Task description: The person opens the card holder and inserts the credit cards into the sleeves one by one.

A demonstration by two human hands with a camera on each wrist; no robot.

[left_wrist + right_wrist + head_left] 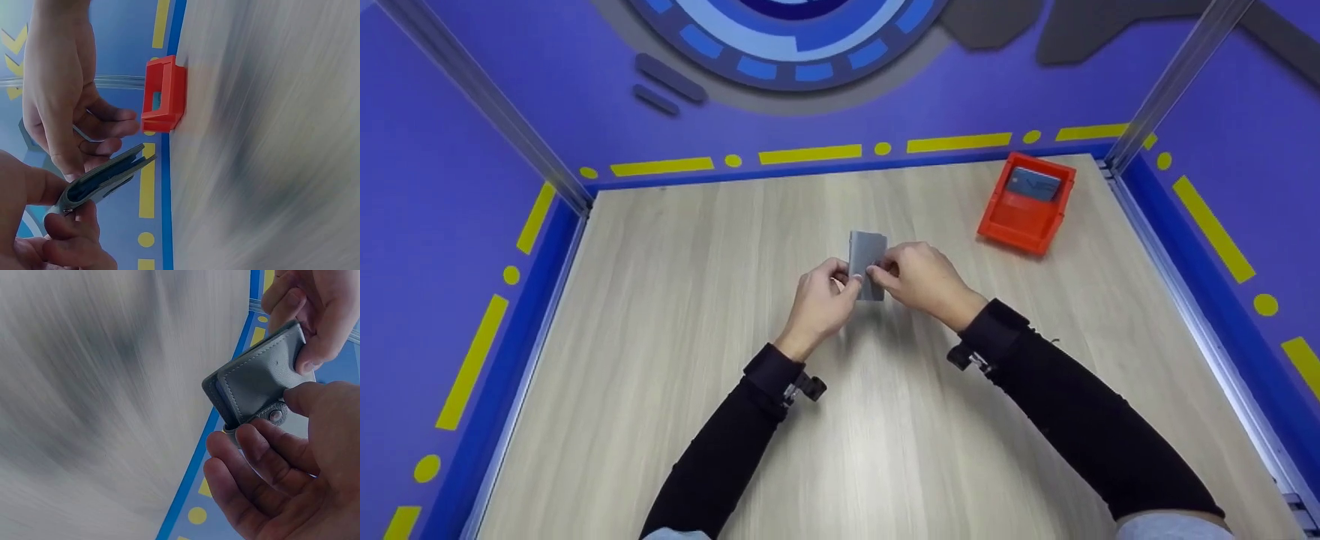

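Above the table (682, 262), left hand (821, 304) and right hand (926, 277) pinch a grey wallet (868, 247), snap strap (274, 415) apparently undone, covers (256, 377) not fully closed

The camera on my head looks forward and down from above the table (697, 322), farthest off, taking in my left hand (821, 301), my right hand (924, 277), the back wall (810, 129) and the red bin (1020, 216). My left-wrist camera (812, 388) looks from close by along that hand toward the wall, its picture turned sideways, and shares the bin with the head view. My right-wrist camera (959, 356), likewise near and also turned sideways, looks past my right hand at the grey wallet (868, 249), which all three views share.
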